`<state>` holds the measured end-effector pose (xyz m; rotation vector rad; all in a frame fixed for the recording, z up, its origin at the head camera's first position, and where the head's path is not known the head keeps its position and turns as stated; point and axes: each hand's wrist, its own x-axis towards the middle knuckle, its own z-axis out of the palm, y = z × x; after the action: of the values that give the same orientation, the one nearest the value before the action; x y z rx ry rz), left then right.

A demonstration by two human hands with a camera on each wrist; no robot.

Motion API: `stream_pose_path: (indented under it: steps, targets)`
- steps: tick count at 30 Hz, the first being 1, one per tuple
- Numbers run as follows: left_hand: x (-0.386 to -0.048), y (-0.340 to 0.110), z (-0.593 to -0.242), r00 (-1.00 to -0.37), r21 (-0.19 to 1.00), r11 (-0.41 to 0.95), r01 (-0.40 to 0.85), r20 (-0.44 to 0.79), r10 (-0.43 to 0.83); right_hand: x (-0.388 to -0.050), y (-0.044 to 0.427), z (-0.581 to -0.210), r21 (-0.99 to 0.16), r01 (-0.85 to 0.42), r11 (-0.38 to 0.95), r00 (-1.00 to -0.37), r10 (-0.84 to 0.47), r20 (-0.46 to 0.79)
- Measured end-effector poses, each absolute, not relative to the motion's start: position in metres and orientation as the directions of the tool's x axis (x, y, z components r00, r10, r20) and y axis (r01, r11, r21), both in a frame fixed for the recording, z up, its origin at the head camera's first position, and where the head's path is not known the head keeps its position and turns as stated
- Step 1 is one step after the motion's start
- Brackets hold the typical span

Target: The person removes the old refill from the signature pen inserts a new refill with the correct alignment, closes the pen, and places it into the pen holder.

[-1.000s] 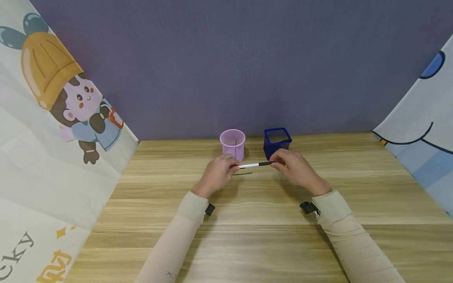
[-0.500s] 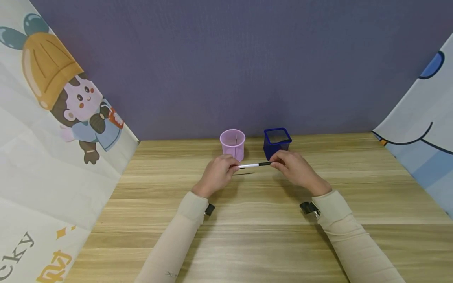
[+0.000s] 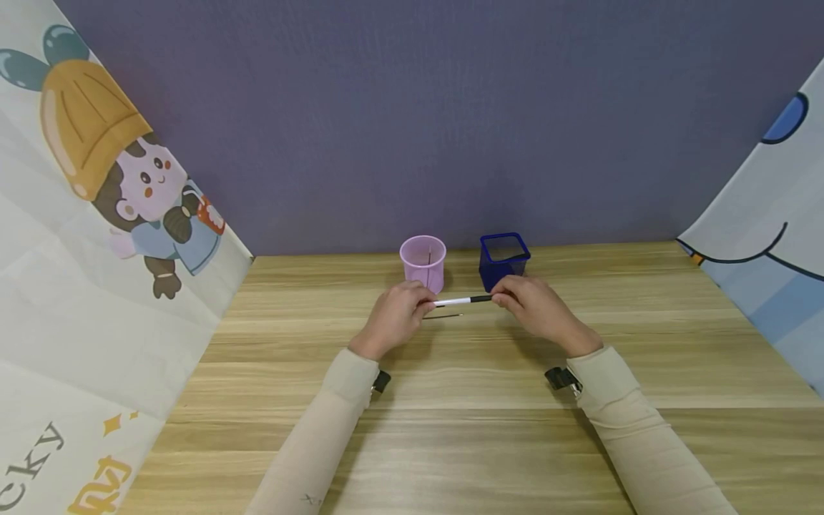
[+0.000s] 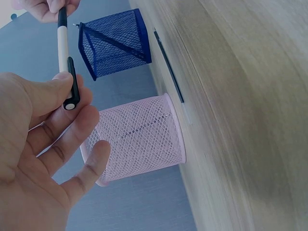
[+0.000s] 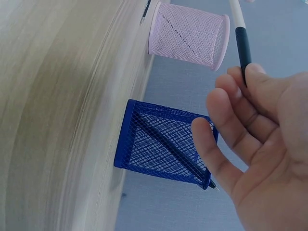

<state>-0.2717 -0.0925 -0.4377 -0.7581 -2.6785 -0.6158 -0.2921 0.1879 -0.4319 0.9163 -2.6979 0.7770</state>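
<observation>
Between both hands, level above the table, is a white pen (image 3: 458, 302) with a black grip section and a black clip. My left hand (image 3: 399, 316) pinches its clip end between thumb and index finger, the other fingers spread loosely in the left wrist view. At the black grip end, my right hand (image 3: 537, 309) pinches the pen with thumb and fingertips, which hide the tip. A thin dark pen refill (image 4: 169, 67) lies on the table just beyond the left hand. Behind the hands stand a round pink mesh pen holder (image 4: 139, 149) and a square blue mesh pen holder (image 5: 144, 163).
A dark pen (image 5: 168, 144) leans inside the blue holder, its tip poking past the rim. Inside the pink holder is a thin dark stick (image 5: 179, 36). A grey-blue panel (image 3: 412, 129) rises at the back of the wooden table (image 3: 463, 443).
My right fingers have shifted slightly downward at the pen's black end. The left hand, the pen and the holders look the same.
</observation>
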Motion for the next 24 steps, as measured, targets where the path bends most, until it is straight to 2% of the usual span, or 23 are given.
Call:
stream_pose_path:
  steps: [24]
  targets:
    - [-0.2731,-0.0924,-0.4388,-0.82,0.323,0.769,0.552,0.382,0.427,-0.2927,0.1894,-0.4317,-0.419,-0.6,0.682,-0.8,-0.524,0.292]
